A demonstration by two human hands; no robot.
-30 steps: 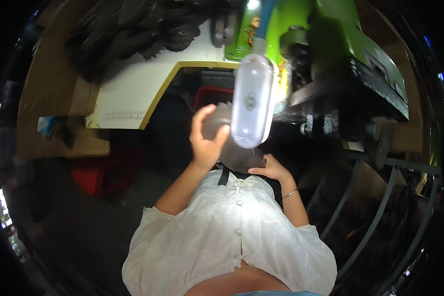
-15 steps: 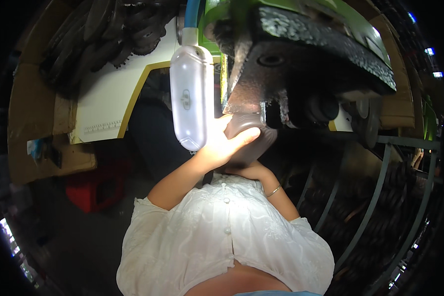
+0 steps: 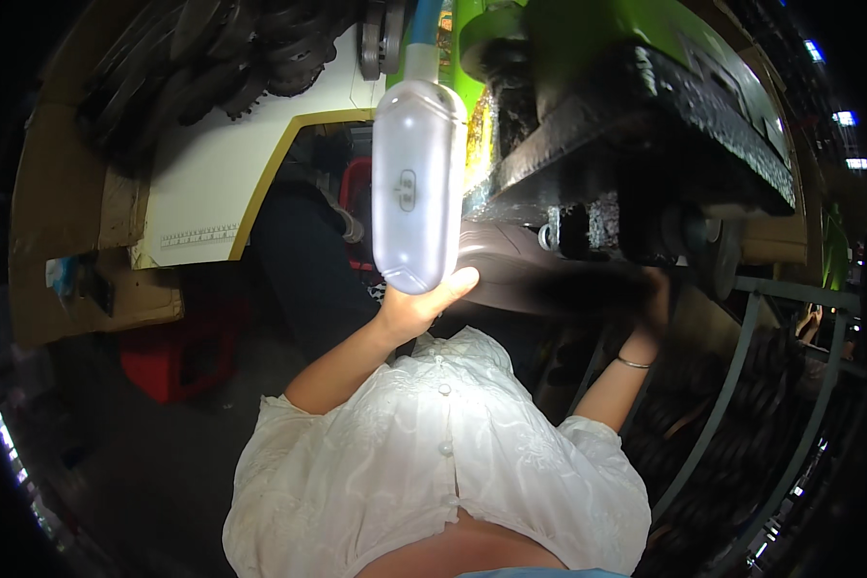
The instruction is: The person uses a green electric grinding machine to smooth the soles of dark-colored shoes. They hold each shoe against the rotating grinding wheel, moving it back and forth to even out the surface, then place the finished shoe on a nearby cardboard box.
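Note:
A brown shoe sole (image 3: 511, 260) lies crosswise in front of me, just under the green machine's black metal head (image 3: 588, 144). My left hand (image 3: 419, 308) grips its left end, with the thumb on top and the other fingers hidden behind the lamp and the sole. At the sole's right end is my right hand (image 3: 657, 294), blurred and in shadow, closed round it as far as I can see. The sole's right half is dark. A lit white lamp (image 3: 414, 193) hangs right above my left hand and covers part of it.
Dark soles (image 3: 231, 58) are heaped on the white tabletop (image 3: 188, 212) at the far left, beside cardboard (image 3: 67, 222). A red stool (image 3: 173, 356) stands below. To my right, a metal rack (image 3: 722, 414) holds many dark soles. Another person's dark-trousered leg (image 3: 299, 250) shows beyond the lamp.
The sole has turned from pointing toward my body to lying crosswise. My right hand has swung out to the right with its end. The view has shifted slightly.

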